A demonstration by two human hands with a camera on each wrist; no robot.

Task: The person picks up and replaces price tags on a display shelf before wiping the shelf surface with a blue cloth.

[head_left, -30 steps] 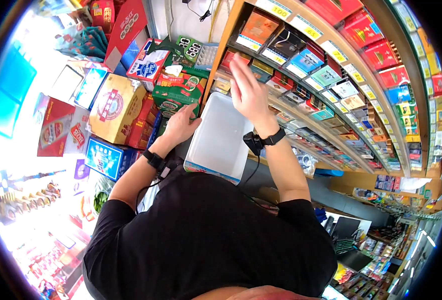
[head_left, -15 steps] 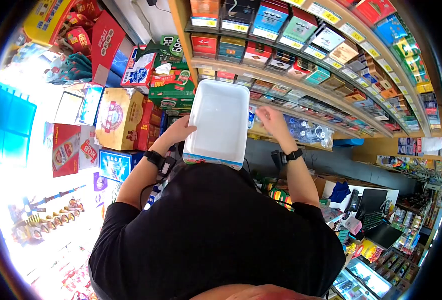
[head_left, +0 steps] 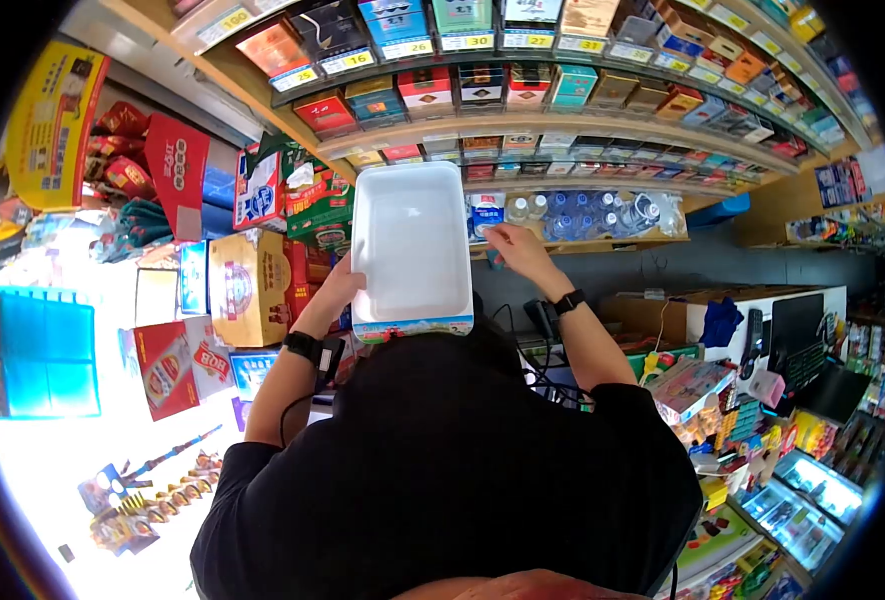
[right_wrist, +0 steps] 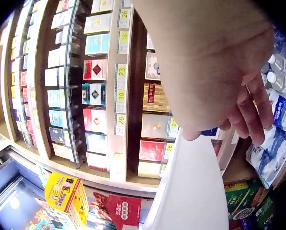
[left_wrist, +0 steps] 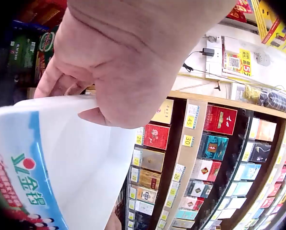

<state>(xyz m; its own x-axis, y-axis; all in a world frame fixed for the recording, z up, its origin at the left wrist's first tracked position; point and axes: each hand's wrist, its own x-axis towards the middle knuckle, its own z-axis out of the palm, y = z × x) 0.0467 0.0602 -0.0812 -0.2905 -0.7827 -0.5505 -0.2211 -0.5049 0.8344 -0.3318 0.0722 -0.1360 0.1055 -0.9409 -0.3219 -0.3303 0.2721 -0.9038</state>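
Noting that the white container, held out before the black shirt, could tip or twist toward its right side, I put the cause down to one-sided support: the left hand grips its left rim, while the right hand, fingers loose and holding nothing, lies beside the opposite rim. Container appears shallow and smooth, rounded at the corners, bare inside, with a colourful printed band on the near side.

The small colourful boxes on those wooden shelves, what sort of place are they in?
Probably a shop: the small colourful boxes stand in rows on the wooden shelves, over white-and-yellow number labels, and clear plastic bottles with white caps stand nearby.
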